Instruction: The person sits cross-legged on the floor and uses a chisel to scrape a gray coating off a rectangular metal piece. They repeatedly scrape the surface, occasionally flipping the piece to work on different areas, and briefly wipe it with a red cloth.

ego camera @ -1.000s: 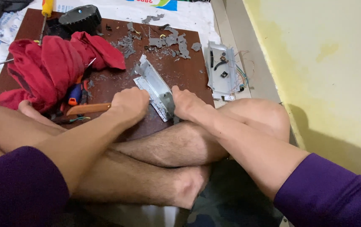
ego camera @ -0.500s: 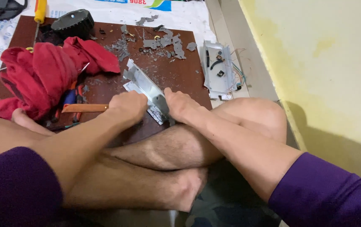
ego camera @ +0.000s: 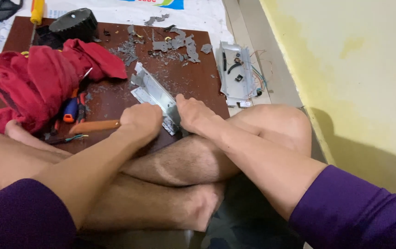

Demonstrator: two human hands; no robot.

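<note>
Red cloth [ego camera: 41,83] bunched at the board's 9 o'clock side, covering part of a set of small hand tools; a black wheel-like part [ego camera: 74,22] sits at 11 o'clock above it. An orange tool handle [ego camera: 94,126] lies flat on the brown board [ego camera: 198,83], running roughly 9-to-3, its right end disappearing under the left hand.

Left hand [ego camera: 143,123]: fingers curled closed around that handle end, knuckles up, bearing against the lower left edge of the grey metal strip [ego camera: 154,94].

Strip: near board centre, long axis running from 11 o'clock (free end, by the grey chips [ego camera: 175,44]) down to 5 o'clock, where both hands meet it. It lies directly between the hands; from the left hand it is at 2 o'clock, from the right hand at 10 o'clock.

Right hand [ego camera: 193,113]: fingers pressed together, pinning the strip's near end flat; fingertips hidden, so exact grip cannot be told. Both hands touch the strip; neither is clearly nearer.

A pale circuit tray [ego camera: 237,76] with loose wires lies off the board at 2 o'clock, untouched.
</note>
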